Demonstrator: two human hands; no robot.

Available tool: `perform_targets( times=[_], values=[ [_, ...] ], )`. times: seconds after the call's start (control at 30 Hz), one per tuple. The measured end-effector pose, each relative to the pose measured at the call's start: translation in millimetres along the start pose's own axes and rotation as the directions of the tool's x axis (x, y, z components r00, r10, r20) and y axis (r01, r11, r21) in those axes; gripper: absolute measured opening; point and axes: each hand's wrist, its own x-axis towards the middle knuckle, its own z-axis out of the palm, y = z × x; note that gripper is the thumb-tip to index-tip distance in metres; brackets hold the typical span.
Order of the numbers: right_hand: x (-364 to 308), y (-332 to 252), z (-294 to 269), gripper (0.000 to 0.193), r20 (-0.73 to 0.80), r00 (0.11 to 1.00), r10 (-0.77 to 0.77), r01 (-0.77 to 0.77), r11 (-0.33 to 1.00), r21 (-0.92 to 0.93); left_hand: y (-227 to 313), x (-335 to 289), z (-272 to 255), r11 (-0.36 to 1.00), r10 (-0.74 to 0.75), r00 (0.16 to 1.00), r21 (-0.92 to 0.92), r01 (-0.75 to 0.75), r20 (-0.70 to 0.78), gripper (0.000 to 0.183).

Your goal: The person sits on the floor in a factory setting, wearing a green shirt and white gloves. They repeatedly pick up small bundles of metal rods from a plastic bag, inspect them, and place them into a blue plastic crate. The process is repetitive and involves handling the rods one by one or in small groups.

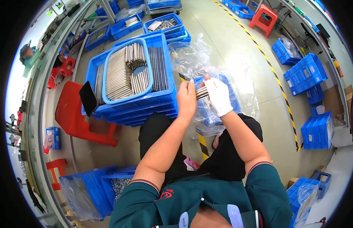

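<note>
left hand (187,99) and gloved right hand (219,97) clamped on metal rods (202,92), exact contact hard to see; likely bundling, next move needs steady alignment.

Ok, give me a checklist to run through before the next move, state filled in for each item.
1. Slim silver metal rods secure: ok, they lie in the white-gloved right hand, with the bare left hand at their ends.
2. Both hands gloved: not ok, the left has no glove.
3. Open space in the light-blue plastic tray: ok, a bare patch shows among its upright rows of rods.
4. Clear crumpled plastic film off the blue plastic crate beneath the right hand: not ok, it drapes over it.
5. Number of rods in hand: cannot tell, fingers hide some.
</note>
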Motion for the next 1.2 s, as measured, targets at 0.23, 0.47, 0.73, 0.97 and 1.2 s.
perform_targets(
  times=[0.23, 0.47, 0.73, 0.97, 1.2],
  values=[
    [-21.3, -18.0, -21.0, 0.026, 0.641, 0.578, 0.504, -0.657, 0.754, 0.0, 39.8, 0.9, -39.7, 0.881, 0.127, 0.923, 0.386, -0.274, 0.364, 0.023],
    [-39.8, -4.9, -10.6, 0.026, 0.827, 0.397, 0.399, -0.874, 0.439, 0.208, 67.7, -7.0, -44.3, 0.939, -0.066, 0.898, 0.331, -0.091, 0.434, 0.021],
    [-37.8, -0.1, -13.3, 0.026, 0.747, 0.522, 0.412, -0.785, 0.575, 0.231, 47.1, -3.4, -43.0, 0.859, 0.266, 0.933, 0.379, -0.344, 0.243, 0.021],
    [-31.3, -26.7, -27.8, 0.025, 0.539, 0.752, 0.379, -0.567, 0.79, 0.234, 35.9, -5.0, -45.7, 0.961, 0.052, 0.967, -0.275, 0.019, 0.249, 0.026],
    [-26.5, -28.8, -32.6, 0.019, 0.503, 0.793, 0.344, -0.532, 0.793, 0.296, 37.2, -12.1, -40.9, 0.781, -0.15, 0.892, -0.502, 0.371, 0.425, 0.026]
  ],
)
